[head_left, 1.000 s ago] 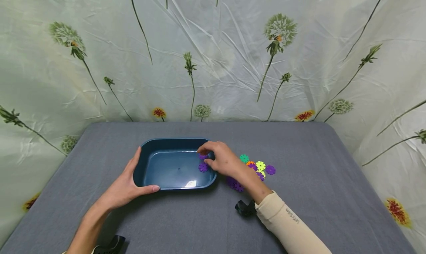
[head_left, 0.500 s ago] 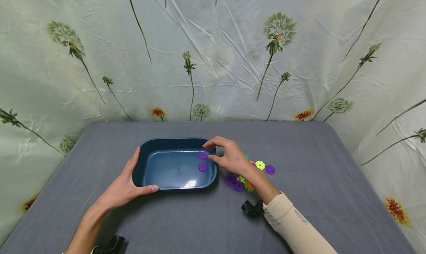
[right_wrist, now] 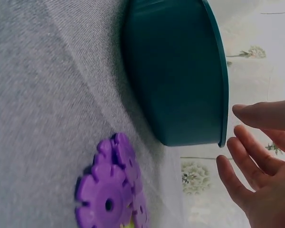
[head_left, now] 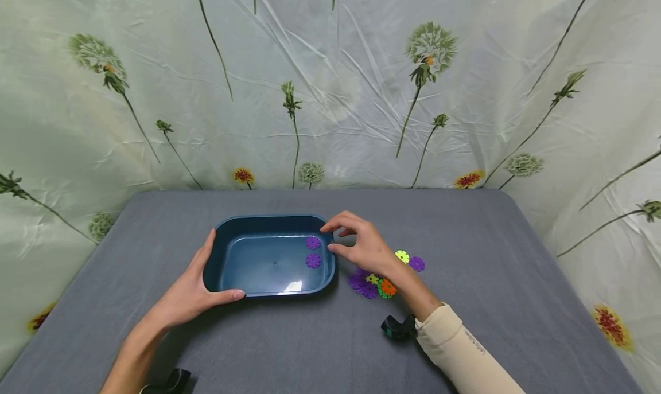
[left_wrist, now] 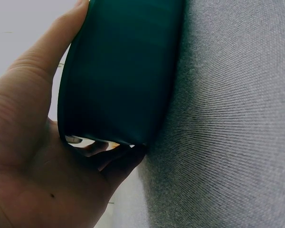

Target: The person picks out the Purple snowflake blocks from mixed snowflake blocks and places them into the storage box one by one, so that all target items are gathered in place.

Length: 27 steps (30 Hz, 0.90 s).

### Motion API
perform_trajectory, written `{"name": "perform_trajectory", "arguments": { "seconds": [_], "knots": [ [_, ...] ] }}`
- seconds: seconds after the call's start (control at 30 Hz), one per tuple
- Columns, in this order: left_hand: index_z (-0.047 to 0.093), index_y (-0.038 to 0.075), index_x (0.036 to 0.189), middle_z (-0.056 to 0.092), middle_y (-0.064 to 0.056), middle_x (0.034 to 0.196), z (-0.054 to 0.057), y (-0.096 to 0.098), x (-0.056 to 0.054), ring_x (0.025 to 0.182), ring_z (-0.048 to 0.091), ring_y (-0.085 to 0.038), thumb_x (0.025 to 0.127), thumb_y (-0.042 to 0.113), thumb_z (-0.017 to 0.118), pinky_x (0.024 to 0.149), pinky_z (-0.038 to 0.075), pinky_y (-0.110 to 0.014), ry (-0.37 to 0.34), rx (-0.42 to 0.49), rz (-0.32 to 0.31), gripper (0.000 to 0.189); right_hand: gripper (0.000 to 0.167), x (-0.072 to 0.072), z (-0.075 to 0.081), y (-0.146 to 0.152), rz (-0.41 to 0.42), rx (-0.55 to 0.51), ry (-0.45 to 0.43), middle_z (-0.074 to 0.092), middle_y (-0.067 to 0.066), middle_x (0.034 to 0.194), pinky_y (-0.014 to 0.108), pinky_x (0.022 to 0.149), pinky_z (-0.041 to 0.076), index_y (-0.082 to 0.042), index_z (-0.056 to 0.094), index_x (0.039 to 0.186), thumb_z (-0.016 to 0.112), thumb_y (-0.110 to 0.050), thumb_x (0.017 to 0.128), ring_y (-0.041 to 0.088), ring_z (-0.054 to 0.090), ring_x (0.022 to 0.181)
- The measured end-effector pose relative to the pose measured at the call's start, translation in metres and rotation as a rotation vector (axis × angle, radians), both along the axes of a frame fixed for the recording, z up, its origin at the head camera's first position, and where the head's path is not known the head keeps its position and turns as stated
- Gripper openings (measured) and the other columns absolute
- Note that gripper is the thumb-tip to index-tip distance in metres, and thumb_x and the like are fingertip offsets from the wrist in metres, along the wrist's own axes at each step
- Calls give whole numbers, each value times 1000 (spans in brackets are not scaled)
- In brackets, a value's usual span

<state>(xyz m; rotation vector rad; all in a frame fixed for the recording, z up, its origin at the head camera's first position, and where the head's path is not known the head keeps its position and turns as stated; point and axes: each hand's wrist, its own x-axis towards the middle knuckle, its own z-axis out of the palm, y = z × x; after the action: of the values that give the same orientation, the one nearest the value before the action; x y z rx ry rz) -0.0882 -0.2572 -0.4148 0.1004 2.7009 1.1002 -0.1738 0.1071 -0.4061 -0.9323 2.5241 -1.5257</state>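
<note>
While the table (head_left: 279, 342) bears the tray (head_left: 258, 270), the left hand (head_left: 192, 288) grips its left end; the right hand (head_left: 365, 246), fingers parted and empty, hangs above the right rim; two purple discs (head_left: 312, 261) lie inside, mixed discs (head_left: 388, 288) to its right.

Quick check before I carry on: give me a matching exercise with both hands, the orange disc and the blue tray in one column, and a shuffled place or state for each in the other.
1. Left hand
2. Right hand
3. Orange disc
4. Blue tray

A. Contains two purple discs
B. Lies among other discs on the gray table
C. Grips the tray's left end
D. Holds nothing, near the tray's right end

Pairs: 1-C, 2-D, 3-B, 4-A
</note>
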Motion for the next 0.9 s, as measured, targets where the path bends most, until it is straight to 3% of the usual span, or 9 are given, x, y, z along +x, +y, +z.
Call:
{"name": "perform_trajectory", "arguments": {
  "seconds": [0.67, 0.9],
  "knots": [
    [-18, 28, 166, -1, -32, 172, -1, 1, 1, 152, 16, -64, 80, 44, 88, 106, 29, -82, 11, -8, 1, 138, 33, 1, -10, 30, -35, -20, -25, 70, 12, 123, 49, 99, 58, -11, 73, 121, 77, 2, 91, 37, 66, 118],
    [-18, 29, 166, -1, -30, 173, 0, 0, 0, 152, 15, -63, 80, 44, 88, 107, 28, -82, 14, -6, 4, 138, 30, 1, -15, 39, -34, -6, -49, 69, 19, 123, 51, 98, 58, -5, 71, 122, 74, 3, 93, 38, 67, 117]
  ]
}}
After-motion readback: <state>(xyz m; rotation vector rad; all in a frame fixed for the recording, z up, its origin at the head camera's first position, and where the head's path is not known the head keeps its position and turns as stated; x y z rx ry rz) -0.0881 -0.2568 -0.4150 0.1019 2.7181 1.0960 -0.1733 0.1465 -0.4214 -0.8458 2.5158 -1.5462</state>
